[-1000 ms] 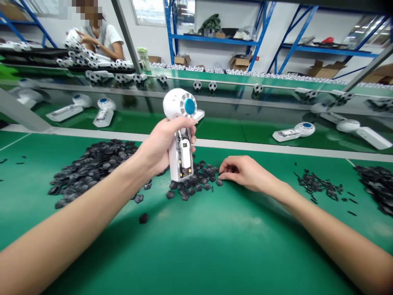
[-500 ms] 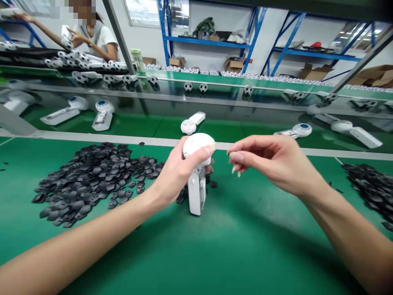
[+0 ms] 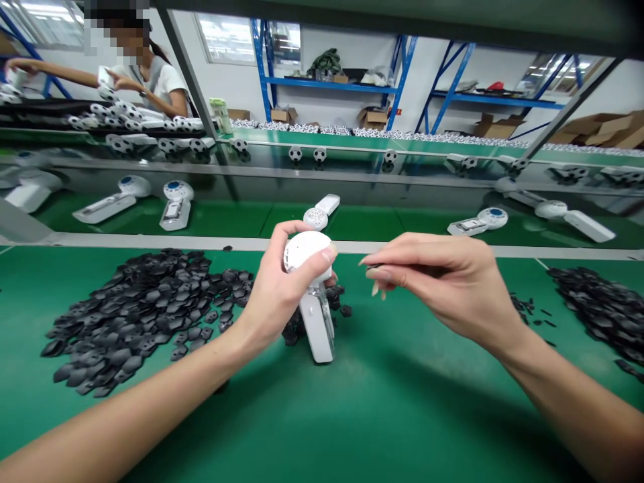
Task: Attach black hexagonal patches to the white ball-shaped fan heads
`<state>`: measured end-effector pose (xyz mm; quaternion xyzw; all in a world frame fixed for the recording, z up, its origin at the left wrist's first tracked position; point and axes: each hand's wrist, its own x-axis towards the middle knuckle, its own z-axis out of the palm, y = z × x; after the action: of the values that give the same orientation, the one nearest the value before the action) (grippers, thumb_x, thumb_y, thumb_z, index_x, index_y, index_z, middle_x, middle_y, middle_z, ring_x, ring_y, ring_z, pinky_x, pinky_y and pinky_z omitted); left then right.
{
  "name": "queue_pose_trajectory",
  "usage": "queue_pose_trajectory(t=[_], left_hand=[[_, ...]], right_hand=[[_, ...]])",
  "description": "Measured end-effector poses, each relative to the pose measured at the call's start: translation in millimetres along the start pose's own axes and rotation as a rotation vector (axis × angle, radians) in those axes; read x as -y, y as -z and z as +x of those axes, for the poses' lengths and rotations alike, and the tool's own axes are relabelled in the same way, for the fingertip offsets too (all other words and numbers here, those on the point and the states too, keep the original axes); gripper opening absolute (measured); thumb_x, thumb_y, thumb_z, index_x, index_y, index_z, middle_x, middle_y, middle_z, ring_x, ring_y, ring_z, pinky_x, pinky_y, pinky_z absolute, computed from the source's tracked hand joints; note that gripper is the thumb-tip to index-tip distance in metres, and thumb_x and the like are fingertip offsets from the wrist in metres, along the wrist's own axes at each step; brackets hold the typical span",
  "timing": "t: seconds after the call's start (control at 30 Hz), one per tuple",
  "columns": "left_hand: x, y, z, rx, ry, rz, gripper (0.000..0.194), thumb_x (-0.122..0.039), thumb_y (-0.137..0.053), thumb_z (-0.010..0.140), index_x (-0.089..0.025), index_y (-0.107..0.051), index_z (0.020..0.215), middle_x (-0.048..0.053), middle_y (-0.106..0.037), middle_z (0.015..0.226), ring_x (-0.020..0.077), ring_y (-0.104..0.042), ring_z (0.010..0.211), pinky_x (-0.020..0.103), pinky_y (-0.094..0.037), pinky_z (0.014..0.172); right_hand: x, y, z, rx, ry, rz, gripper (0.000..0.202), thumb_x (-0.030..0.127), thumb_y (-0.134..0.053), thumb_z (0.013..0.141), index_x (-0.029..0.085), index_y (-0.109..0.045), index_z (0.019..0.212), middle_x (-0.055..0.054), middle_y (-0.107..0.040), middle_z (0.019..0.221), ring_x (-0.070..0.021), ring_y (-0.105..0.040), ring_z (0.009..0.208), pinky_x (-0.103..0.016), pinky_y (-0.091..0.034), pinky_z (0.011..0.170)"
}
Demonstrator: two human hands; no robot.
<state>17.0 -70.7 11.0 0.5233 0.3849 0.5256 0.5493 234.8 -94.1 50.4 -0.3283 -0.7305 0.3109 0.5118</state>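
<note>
Green work mat (image 3: 352, 416) below, conveyor belt (image 3: 226, 218) with white fan units behind, big pile of black pieces (image 3: 135, 315) at left. Left hand (image 3: 282, 295) closed around round head of white handheld fan (image 3: 314, 295) — handle pointing down, base just above mat. Right hand (image 3: 443, 282) beside fan head, not touching, fingertips pinched together — what is between them, cannot tell.

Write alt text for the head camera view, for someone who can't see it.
The person's left hand grips a white handheld fan upright on a green table, while the right hand pinches something small and dark beside its head. A pile of black parts lies to the left.
</note>
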Motion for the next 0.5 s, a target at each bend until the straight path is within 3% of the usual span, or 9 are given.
queue_pose_trajectory(t=[0.17, 0.3, 0.5], left_hand=[[-4, -4.3, -5, -0.007, -0.071, 0.085, 0.051, -0.071, -0.073, 0.095, -0.023, -0.067, 0.112, -0.002, -0.062, 0.083, 0.0133, -0.065, 0.065, 0.022, -0.054, 0.054], [-11, -7.9, -10, -0.005, -0.126, 0.200, 0.045, -0.065, -0.075, 0.096, -0.022, -0.067, 0.105, -0.002, -0.062, 0.082, 0.0095, -0.056, 0.063, 0.018, -0.047, 0.053], [-19, -10.9, -14, 0.012, -0.168, 0.314, 0.043, -0.065, -0.072, 0.099, -0.023, -0.067, 0.105, -0.001, -0.065, 0.086, 0.0113, -0.056, 0.066, 0.021, -0.046, 0.055]], right_hand=[[-1, -11, 0, -0.048, -0.251, 0.228, 0.018, 0.008, -0.086, 0.088, 0.024, -0.090, 0.094, 0.002, -0.083, 0.076, -0.0131, -0.078, 0.062, -0.021, -0.067, 0.062], [-4, -17, 1, -0.048, -0.443, 0.440, 0.021, 0.016, -0.102, 0.071, 0.020, -0.085, 0.083, 0.000, -0.082, 0.070, -0.0145, -0.079, 0.061, -0.019, -0.066, 0.061], [-4, -23, -1, -0.022, -0.509, 0.469, 0.028, 0.027, -0.106, 0.066, 0.017, -0.081, 0.074, -0.001, -0.078, 0.069, -0.0123, -0.072, 0.062, -0.018, -0.060, 0.056]])
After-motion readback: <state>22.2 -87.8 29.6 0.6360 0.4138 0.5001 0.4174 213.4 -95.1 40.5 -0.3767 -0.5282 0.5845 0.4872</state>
